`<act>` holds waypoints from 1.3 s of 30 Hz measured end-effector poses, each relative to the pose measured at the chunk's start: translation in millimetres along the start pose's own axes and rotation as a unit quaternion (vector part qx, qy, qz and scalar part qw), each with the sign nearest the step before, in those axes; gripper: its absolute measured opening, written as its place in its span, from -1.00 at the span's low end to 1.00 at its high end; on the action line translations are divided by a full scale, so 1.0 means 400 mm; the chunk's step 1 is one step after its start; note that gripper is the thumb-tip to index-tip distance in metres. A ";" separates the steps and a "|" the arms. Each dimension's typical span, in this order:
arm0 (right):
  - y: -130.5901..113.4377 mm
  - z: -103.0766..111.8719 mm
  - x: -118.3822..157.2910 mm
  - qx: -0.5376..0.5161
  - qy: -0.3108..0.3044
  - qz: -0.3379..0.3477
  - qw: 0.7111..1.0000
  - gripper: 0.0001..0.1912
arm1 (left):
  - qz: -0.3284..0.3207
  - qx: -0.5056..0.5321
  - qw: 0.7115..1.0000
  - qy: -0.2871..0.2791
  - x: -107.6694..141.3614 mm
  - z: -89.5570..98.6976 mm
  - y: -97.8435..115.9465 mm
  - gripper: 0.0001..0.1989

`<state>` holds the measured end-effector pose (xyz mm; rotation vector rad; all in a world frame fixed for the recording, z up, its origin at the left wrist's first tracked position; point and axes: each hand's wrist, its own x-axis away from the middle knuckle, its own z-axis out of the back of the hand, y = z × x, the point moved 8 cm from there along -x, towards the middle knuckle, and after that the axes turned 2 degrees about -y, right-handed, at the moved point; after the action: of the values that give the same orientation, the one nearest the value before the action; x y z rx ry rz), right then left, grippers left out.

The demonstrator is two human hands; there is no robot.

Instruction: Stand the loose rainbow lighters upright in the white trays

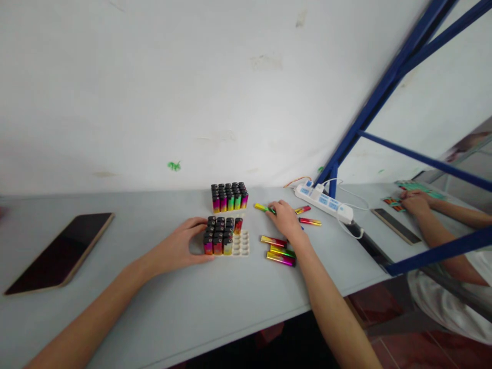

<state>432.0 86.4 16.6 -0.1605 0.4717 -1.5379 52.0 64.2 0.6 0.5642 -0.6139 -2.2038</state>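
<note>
My left hand (pixel 179 243) grips the left side of a white slotted tray (pixel 241 246), thumb at the front corner and fingers at the back. Black-topped lighters (pixel 218 243) stand upright in its left part, and a lone red lighter (pixel 238 226) stands in the back row; bare slots show at the right. My right hand (pixel 285 219) is closed over the dark end of a yellow-green lighter (pixel 262 207) lying on the table; its fingertips are partly hidden. Loose lighters (pixel 280 258) in mixed metallic colours lie beside and below that hand.
A full block of upright lighters (pixel 229 199) stands by the wall. A white power strip (pixel 325 202) with cables lies right, beside a blue metal frame (pixel 361 123). A dark tablet-like device (pixel 61 251) lies left. Another person's hands (pixel 417 200) rest beyond the frame.
</note>
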 end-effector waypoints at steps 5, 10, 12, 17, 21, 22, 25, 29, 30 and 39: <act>-0.004 0.016 0.013 -0.075 0.025 0.010 0.997 -0.91 | 0.002 0.003 1.000 -0.009 -0.002 -0.002 0.012 -0.15; -0.045 0.062 0.018 -0.362 0.079 0.022 0.928 -0.55 | 0.004 0.010 1.000 -0.011 -0.002 -0.001 0.021 -0.17; -0.070 0.069 0.020 -0.459 0.088 0.010 0.884 -0.38 | 0.007 0.011 1.000 -0.009 -0.001 -0.001 0.019 -0.17; -0.139 0.050 0.038 -0.578 0.068 -0.024 0.813 -0.23 | 0.006 0.009 1.000 -0.012 0.001 0.001 0.023 -0.17; -0.204 0.015 0.057 -0.612 -0.025 0.010 0.790 -0.11 | 0.014 0.013 1.000 -0.010 0.000 0.005 0.026 -0.15; -0.218 0.007 0.063 -0.618 -0.050 0.016 0.785 -0.10 | 0.016 0.014 1.000 -0.011 0.000 0.005 0.026 -0.14; -0.240 -0.010 0.080 -0.602 -0.088 0.010 0.794 -0.11 | 0.021 0.014 1.000 -0.013 0.001 0.005 0.026 -0.14; -0.242 0.003 0.093 -0.499 -0.023 0.014 0.866 -0.15 | 0.016 0.009 1.000 -0.009 0.005 0.009 0.028 -0.18; -0.242 0.009 0.095 -0.466 -0.001 0.020 0.885 -0.17 | 0.015 0.011 1.000 -0.008 0.006 0.010 0.030 -0.19; -0.239 0.004 0.092 -0.328 0.004 0.016 0.944 -0.47 | 0.010 -0.006 1.000 -0.010 0.009 0.014 0.026 -0.19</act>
<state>343.4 46.0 48.2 -0.6595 0.9785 -1.3003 52.5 56.7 10.6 0.5282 -0.6147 -2.1950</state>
